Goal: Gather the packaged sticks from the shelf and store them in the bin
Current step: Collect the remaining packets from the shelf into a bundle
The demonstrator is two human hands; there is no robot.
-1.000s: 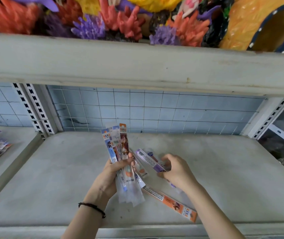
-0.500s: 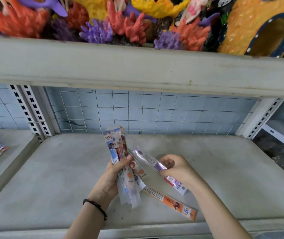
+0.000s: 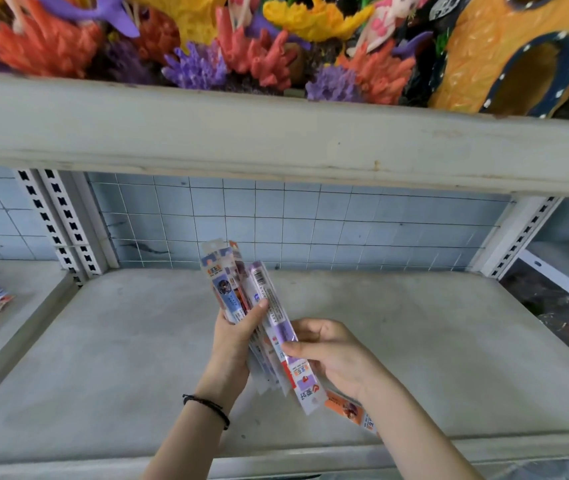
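Nearest: orange pack (image 3: 350,408) lies on shelf (image 3: 449,358) by front edge, under my R wrist, not yet picked. R hand (image 3: 340,358) fingers pinch purple pack (image 3: 281,336) against the bundle (image 3: 224,289) L hand (image 3: 233,337) fingers clamp upright, prob so all carry as one stack. Bin not in view.

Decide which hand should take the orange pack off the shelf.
Probably the right hand, once rid of the purple pack: the orange pack lies beneath its wrist; the left hand grips the bundle.
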